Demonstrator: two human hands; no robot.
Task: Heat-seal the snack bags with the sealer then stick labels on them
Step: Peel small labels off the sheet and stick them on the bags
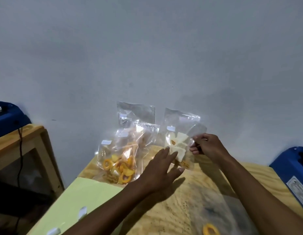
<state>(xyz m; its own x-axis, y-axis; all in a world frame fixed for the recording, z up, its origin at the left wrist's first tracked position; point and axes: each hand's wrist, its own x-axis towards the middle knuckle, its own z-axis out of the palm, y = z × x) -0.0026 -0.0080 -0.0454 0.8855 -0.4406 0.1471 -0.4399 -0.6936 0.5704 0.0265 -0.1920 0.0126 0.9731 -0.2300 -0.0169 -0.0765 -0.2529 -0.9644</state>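
Setting: a pale wooden table (206, 189) is seen from above, set against a plain grey wall.
Bag in hand: a clear snack bag (178, 141) holding pale wafer squares is stood upright at the far side of the table, just beside the wall; a small white label (170, 128) is already seen on its upper left.
Right hand: the right hand (206, 146) is curled, and the bag's right edge is pinched between thumb and fingertips.
Left hand: the left hand (161, 168) is spread with straight fingers, and the lower front of the bag is touched or nearly touched; motion blur makes contact uncertain.
Finished bags: several labelled bags of orange ring snacks (119, 160) are leaned against the wall, just left of the held bag.
Label sheet: a pale green backing sheet (82, 199) with white labels is laid at the near left.
Sealer: a blue machine (295, 175) is seen at the right edge.
Advice: the bag is best steadied flat by the open hand while the label is pressed smooth, so creases are avoided.
Waiting: another bag (213, 223) is seen blurred at the near edge.
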